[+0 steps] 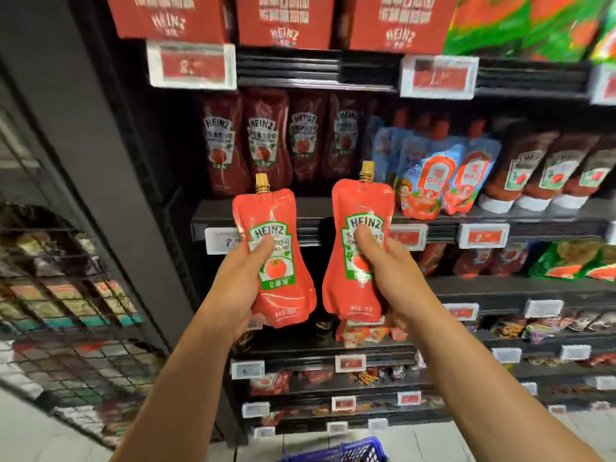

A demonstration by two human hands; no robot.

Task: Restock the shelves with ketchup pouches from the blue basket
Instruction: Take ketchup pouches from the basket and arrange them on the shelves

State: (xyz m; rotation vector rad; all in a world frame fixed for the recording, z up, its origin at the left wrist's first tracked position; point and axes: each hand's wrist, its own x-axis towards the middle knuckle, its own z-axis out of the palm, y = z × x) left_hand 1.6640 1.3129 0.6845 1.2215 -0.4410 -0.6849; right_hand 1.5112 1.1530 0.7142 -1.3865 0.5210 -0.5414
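supermarket aisle, black shelves [433, 221] of sauce pouches [263, 141], price tags [191, 65] on shelf edges

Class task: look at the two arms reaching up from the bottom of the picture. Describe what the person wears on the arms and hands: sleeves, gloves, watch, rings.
Both forearms are bare for their whole visible length; no sleeve shows. The left hand and the right hand wear no gloves. No watch, bracelet or ring is visible on either wrist or on the fingers that show.

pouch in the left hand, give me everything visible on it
The left pouch is glossy red flexible film with a gold screw cap on a top spout, and a green-bordered Heinz label showing a tomato. It is upright, waisted, slightly crinkled, and raised before the shelf edge. The left hand grips its middle, thumb across the label.
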